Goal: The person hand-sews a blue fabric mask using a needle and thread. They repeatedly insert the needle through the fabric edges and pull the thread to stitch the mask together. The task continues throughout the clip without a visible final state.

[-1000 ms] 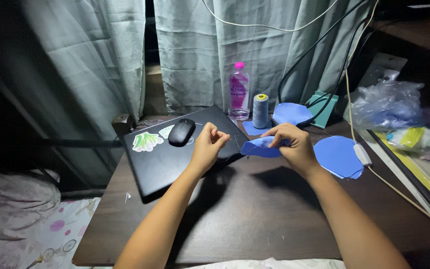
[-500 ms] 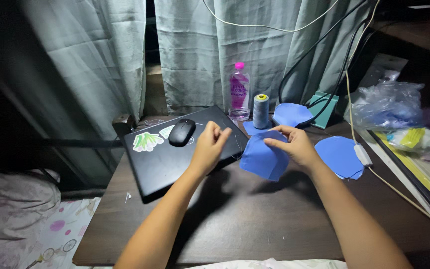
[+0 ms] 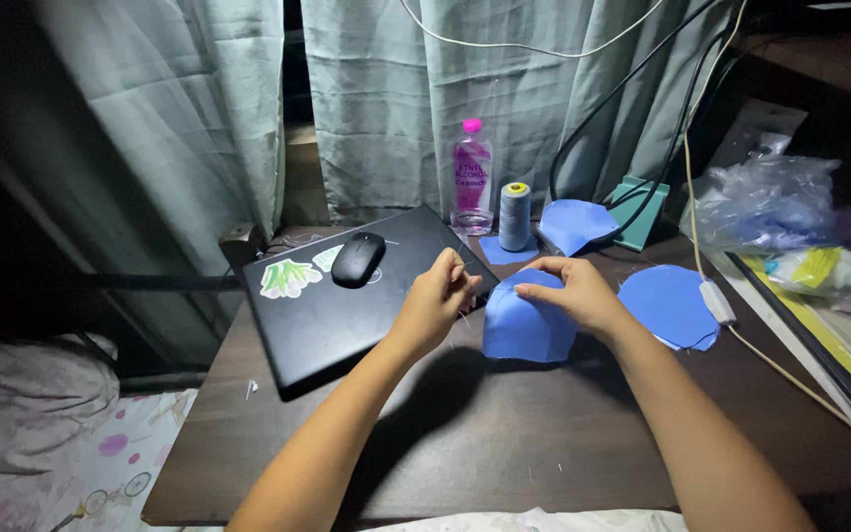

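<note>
Near edge of the table (image 3: pixel 504 443): bare dark wood between the two forearms, open room across to the right edge. A pale patterned cloth (image 3: pixel 534 520) shows at the near edge.

Mid-table: right hand (image 3: pixel 573 294) pinches the top edge of a blue cloth piece (image 3: pixel 524 323), fingers closed on it. The piece is rounded at the top, smooth, plain blue, hanging upright with its lower edge at or just above the wood. Left hand (image 3: pixel 437 300) sits just beside the piece, fingertips pinched together; what they grip is too small to make out.

Left of the hands: closed black laptop (image 3: pixel 347 305) at the far left corner, green and white stickers on its lid, a black mouse (image 3: pixel 358 259) on top. Right of the hands: a second blue cloth piece (image 3: pixel 670 305) lying flat, a white cord (image 3: pixel 716 296) crossing its edge.

Right edge: crumpled clear plastic bags (image 3: pixel 765 202) and flat packets with yellow marking.

Far edge: grey thread spool (image 3: pixel 515 217) with yellow top, clear bottle (image 3: pixel 472 175) with pink cap and pink label, another blue piece (image 3: pixel 578 223) against a teal stand. Grey-green curtain (image 3: pixel 396 99) behind.
</note>
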